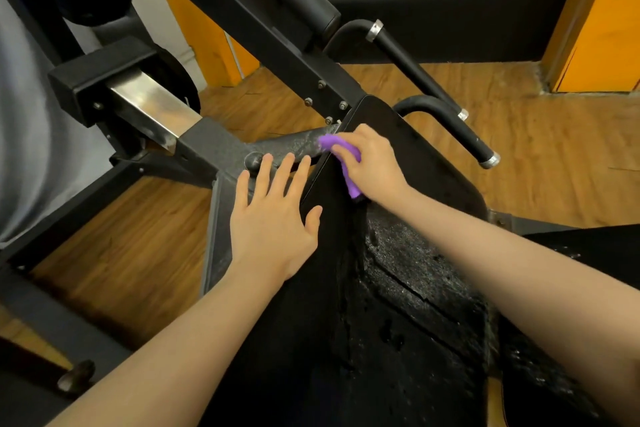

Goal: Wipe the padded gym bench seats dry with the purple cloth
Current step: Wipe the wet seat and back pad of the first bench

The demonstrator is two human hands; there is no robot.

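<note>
The right hand [372, 165] is curled around the purple cloth [341, 156], bunching it up and pressing it against the left edge of the black padded seat [426, 163], close to the far corner. A fold of the cloth sticks out past the fingers toward the metal frame, and another bit trails out under the heel of the hand. The left hand [277, 218] holds nothing; its fingers are straight and spread, the palm hovering over or resting at the seat's left edge, the fingertips reaching over the grey speckled frame bar [277, 149] just beside the seat. I cannot tell whether the palm actually touches. Nearer the person, the seat's surface looks wet and glistening, with droplets and a cracked, rough patch [415, 274] in the padding. Two black curved handles [446, 125] with silver end caps stick out beyond the far side of the seat. A thick black beam [242, 10] runs diagonally overhead from the upper left, bolted near the seat's corner. The floor [519, 135] is wood-patterned, with orange panels [602, 17] at the back right.
</note>
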